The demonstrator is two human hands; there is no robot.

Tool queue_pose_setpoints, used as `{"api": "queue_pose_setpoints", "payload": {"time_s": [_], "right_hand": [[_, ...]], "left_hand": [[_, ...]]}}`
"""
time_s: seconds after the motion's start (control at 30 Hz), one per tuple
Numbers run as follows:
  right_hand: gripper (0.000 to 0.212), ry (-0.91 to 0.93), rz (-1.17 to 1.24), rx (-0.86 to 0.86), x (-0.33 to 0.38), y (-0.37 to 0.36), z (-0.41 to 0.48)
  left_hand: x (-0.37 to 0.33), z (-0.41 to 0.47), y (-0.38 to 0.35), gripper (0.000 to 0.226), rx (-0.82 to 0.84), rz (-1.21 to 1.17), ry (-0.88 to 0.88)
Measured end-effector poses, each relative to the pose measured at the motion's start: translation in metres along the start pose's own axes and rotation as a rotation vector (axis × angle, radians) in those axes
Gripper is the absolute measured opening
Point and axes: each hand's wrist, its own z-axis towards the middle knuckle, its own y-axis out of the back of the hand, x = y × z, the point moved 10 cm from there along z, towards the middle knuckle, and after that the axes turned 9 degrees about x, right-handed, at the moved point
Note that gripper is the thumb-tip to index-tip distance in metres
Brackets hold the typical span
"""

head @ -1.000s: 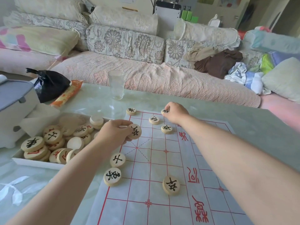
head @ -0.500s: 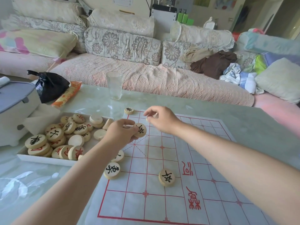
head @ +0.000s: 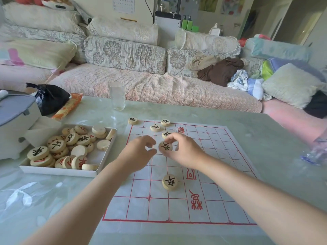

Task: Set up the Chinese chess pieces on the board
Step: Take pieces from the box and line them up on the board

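Head view: the right hand (head: 184, 152) is pinching a black-lettered piece (head: 165, 146) by its rim, face up, over the far left part of the board (head: 159, 209); whether the disc is already touching the sheet cannot be told. The left hand (head: 138, 154) is hovering just beside it, thumb and forefinger parted in a loose C and gripping nothing. Four discs are lying near the far edge: a corner disc (head: 133, 120), two more (head: 165, 122) (head: 155, 127) further along, and a neighbour (head: 166, 134) peeking out just beyond the right fingertips. A lone disc (head: 170, 182) is sitting nearer the person, beside the red river lettering. The tray (head: 58, 171), left of the board on the table (head: 265, 138), is holding the remaining red and black discs in a heap, so the set-up is judged to be at an early stage. The step in hand appears to be seating the pinched piece on its starting point. Doing it well is calling for lowering the disc flat onto a crossing of red lines rather than into a square, keeping the character upward, and opening the fingers straight up instead of sliding away, since the sheet looks thin and may be shifting or wrinkling under a drag. The neighbour is lying close enough that a careless fingertip risks knocking it off its crossing.
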Motion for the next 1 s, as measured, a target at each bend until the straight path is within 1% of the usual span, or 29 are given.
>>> {"api": "queue_pose_setpoints", "payload": {"time_s": [0.03,0.1,0.2,0.27,0.4,0.53,0.63,0.8,0.93,1.0], "right_hand": [[0.035,-0.044,-0.046,0.006,-0.01,-0.001,-0.003],[0.033,-0.116,-0.138,0.034,-0.026,-0.004,-0.006],[0.03,-0.144,-0.159,0.0,-0.033,-0.003,-0.006],[0.029,-0.129,-0.174,-0.02,-0.03,-0.003,-0.004],[0.028,-0.106,-0.278,0.05,-0.027,-0.016,-0.003],[0.025,-0.107,-0.281,0.052,-0.024,-0.016,-0.002],[0.02,-0.076,-0.3,0.032,-0.013,-0.018,-0.004],[0.02,0.015,-0.274,0.085,0.028,-0.032,0.002],[0.02,0.12,-0.22,0.116,0.076,-0.048,0.018],[0.022,0.162,-0.184,0.133,0.099,-0.06,0.03]], "left_hand": [[-0.002,0.0,-0.006,0.023,0.042,0.115,-0.029],[-0.001,-0.002,-0.02,0.03,0.148,0.253,-0.047],[0.0,-0.004,-0.036,0.039,0.246,0.432,-0.067],[0.001,-0.006,-0.041,0.042,0.27,0.469,-0.078],[0.0,-0.007,-0.041,0.042,0.27,0.479,-0.105],[0.002,-0.007,-0.041,0.042,0.273,0.469,-0.112],[0.003,-0.005,-0.031,0.039,0.226,0.418,-0.132],[0.003,-0.007,0.018,0.028,0.027,0.326,-0.165],[0.031,-0.018,0.061,0.019,-0.092,0.355,-0.078],[0.051,-0.026,0.082,0.022,-0.135,0.378,-0.006]]}}
